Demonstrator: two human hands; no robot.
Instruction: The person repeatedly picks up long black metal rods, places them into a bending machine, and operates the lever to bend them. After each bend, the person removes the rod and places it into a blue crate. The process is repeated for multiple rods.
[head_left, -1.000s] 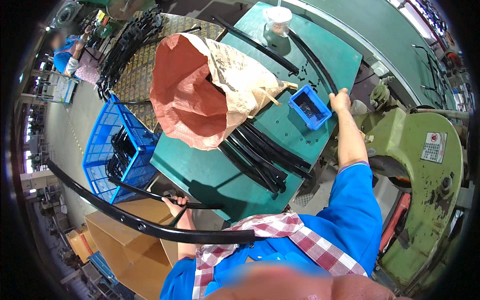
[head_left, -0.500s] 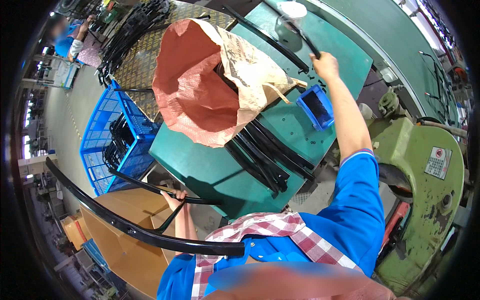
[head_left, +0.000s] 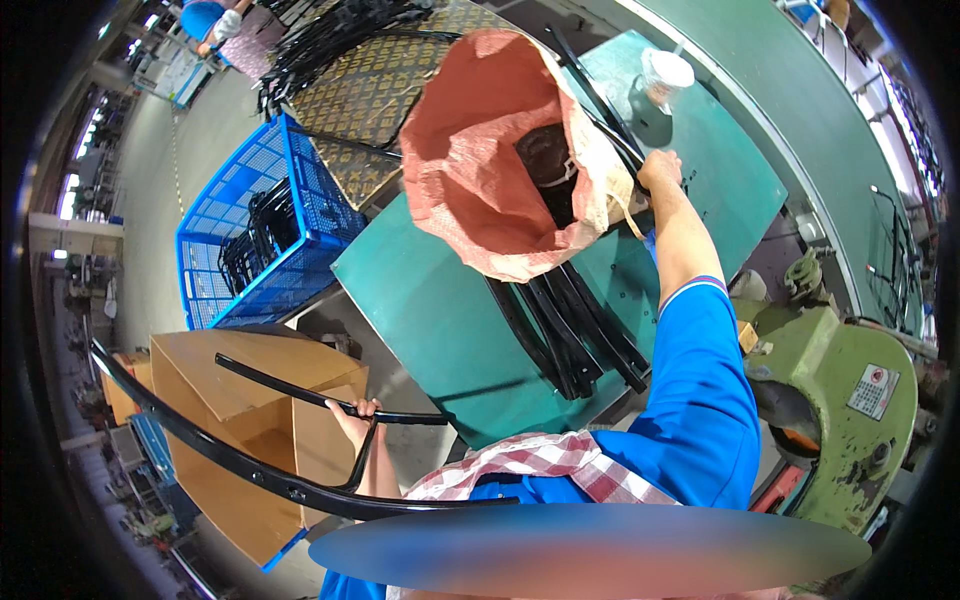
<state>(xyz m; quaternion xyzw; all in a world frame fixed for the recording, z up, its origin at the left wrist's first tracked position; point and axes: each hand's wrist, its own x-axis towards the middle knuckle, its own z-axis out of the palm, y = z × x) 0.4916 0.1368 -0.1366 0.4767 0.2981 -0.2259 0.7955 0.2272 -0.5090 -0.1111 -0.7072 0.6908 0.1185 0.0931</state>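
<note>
My left hand (head_left: pixel 357 415) is closed round a black frame (head_left: pixel 290 390), two long curved bars joined by a short crosspiece, held over the cardboard box at the left. Stretched out to the far right, my right hand (head_left: pixel 660 172) is closed on the end of a black bar (head_left: pixel 618 142), whose other end passes behind the sack. A second black bar (head_left: pixel 590 85) runs close beside it. The large open sack (head_left: pixel 470 140), reddish inside, lies on the green table (head_left: pixel 400 290) with dark contents showing. Several black bars (head_left: pixel 560 330) stick out under its near side.
A blue crate (head_left: pixel 240 240) with black parts and a cardboard box (head_left: pixel 240 400) stand left. A lidded clear tub (head_left: pixel 668 75) sits at the back. A green machine (head_left: pixel 850 400) stands right. My right forearm mostly hides a small blue bin (head_left: pixel 650 245).
The view has shifted, so the table and sack appear further right. My right hand is now closer to the sack, with its bar partly behind it. My left hand still holds the frame.
</note>
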